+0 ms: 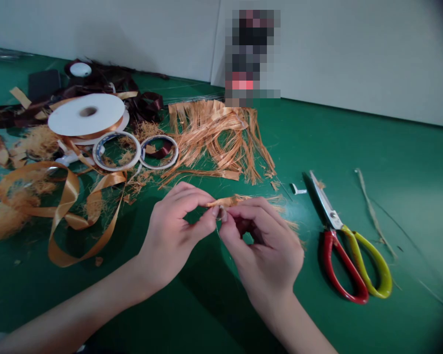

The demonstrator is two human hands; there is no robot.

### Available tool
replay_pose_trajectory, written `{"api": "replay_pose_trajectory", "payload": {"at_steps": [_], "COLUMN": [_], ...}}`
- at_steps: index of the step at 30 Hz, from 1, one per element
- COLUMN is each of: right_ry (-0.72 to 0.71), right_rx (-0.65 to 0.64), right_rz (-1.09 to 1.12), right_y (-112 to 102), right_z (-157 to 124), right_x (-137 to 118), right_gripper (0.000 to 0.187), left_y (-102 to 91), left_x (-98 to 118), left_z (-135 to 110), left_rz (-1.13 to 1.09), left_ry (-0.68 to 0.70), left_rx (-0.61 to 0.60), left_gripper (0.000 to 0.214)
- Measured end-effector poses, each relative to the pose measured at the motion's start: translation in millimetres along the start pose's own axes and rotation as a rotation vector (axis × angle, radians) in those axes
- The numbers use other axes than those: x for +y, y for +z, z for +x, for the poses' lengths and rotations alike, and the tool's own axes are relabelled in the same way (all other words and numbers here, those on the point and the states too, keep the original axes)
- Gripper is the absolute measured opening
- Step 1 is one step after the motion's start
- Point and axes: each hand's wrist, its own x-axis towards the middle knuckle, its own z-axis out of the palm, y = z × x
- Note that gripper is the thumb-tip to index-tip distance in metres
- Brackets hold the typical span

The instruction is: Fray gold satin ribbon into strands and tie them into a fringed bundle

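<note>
Fingertips nearly meeting, a person's left hand (175, 228) and right hand (269, 241) pinched an orange ribbon strip (228, 200) above the green tabletop (409, 162), each grip narrow around it. Its long axis ran sideways, frayed threads (292, 225) pointing right toward scissors (332, 216).

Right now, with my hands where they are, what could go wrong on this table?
The frayed ribbon piece sits between the fingertips of your left hand and right hand, so it might slip or shed strands.
The scissors lie just beyond your right hand, blades pointing away; a sideways sweep could knock them.
The loose gold ribbon curls beside your left arm and might snag if you reach across.
</note>
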Motion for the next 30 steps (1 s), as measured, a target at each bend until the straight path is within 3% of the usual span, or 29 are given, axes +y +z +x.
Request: {"api": "replay_pose_trajectory", "payload": {"at_steps": [5,13,23,30], "right_ry": [0.018,-0.320,-0.431,-0.469], "right_rx": [-0.047,0.080,0.091,0.015], "right_rz": [0.058,-0.301,-0.389,-0.477], "right_y": [-0.2,-1.9,-3.8,-2.4], "right_z": [-1.1,3.9,1.1,1.3], "right_x": [3.4,11.6,18.1,19.7], "right_gripper": [0.014,0.020,0.025,0.020], "left_y": [-0.7,-2.2,-2.8,-2.8], "left_x": [-0.8,0.6,4.1,3.2], "left_z": [0.5,3.3,4.8,3.1], "left_rz": [0.015,0.049,0.035,0.024], "left_ry": [0.000,0.073,0.094,0.068], "left_rx": [0.009,-0.052,-0.046,-0.096], "left_gripper": [0.013,0.011,0.013,0.014]}}
